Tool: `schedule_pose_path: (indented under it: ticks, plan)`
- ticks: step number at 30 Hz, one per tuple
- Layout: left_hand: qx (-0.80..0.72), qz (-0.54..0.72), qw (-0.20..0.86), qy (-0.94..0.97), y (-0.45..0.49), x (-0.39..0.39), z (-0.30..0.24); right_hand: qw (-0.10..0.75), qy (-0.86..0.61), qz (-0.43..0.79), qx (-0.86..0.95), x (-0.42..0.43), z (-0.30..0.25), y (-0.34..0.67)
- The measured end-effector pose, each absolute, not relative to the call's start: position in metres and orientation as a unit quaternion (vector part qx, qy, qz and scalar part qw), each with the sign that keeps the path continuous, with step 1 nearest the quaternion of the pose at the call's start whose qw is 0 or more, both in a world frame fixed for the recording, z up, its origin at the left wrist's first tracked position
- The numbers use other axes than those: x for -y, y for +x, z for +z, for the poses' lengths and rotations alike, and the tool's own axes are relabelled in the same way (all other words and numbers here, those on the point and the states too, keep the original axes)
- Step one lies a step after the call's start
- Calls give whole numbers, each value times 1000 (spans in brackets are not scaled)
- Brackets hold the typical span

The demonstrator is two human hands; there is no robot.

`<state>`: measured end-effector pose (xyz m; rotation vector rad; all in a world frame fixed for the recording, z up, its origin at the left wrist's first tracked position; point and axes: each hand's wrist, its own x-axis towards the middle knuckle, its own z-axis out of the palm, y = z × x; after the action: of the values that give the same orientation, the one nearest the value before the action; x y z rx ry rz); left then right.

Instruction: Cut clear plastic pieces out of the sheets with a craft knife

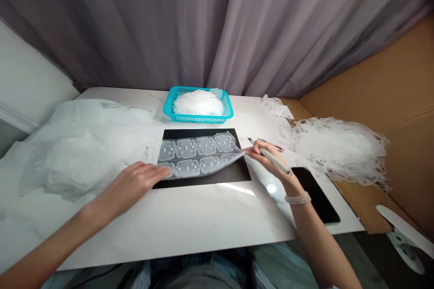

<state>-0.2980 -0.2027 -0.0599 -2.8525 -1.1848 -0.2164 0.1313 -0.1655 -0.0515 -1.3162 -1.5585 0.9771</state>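
A translucent plastic sheet (187,168) with rows of rounded, die-cut pieces lies over a black mat (233,177). My left hand (140,178) is flat, fingers stretched out, its fingertips on the sheet's left end. At the other end, my right hand (267,156) pinches the sheet's right corner and lifts it off the mat, so that edge curves upward. The same hand also carries a slim, pale pen-like tool (273,159) with a dark tip; its exact kind is unclear. Just beyond these fingers lies a pinkish-handled tool (276,146), partly hidden.
Behind the mat stands a turquoise basket (198,119) heaped with white pieces. Stacked translucent sheets (84,144) cover the table's left side. A tangled pile of cut-away waste (342,149) lies at right, near cardboard (400,108). A black phone (315,196) is beside my right wrist.
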Motion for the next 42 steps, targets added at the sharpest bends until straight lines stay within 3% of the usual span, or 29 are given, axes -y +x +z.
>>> schedule_pose_path:
  ticks: [4,8,16,21,28,32,38,42]
  plan:
    - [370,-52,98,-922,-289,237,-80,370,-549,436,610,194,-85,142]
    - [339,-31,144,-929,-280,247,-73,374,-544,437,611,201,-99,148]
    - [293,0,134,-947,-265,253,-68,388,-556,382,628,200,-96,144]
    - [310,-56,151,-937,-279,240,-57,397,-573,351,625,202,-94,139]
    - [338,-139,194,-910,-265,200,-20,370,-556,164,726,210,-58,94]
    - [328,-175,205,-905,-237,173,-1,335,-418,212,817,185,-28,7]
    - [406,-339,258,-808,-231,166,-17,529,-435,310,660,126,-24,-47]
    - [448,-188,156,-860,-236,177,-57,600,-441,344,572,120,-18,-26]
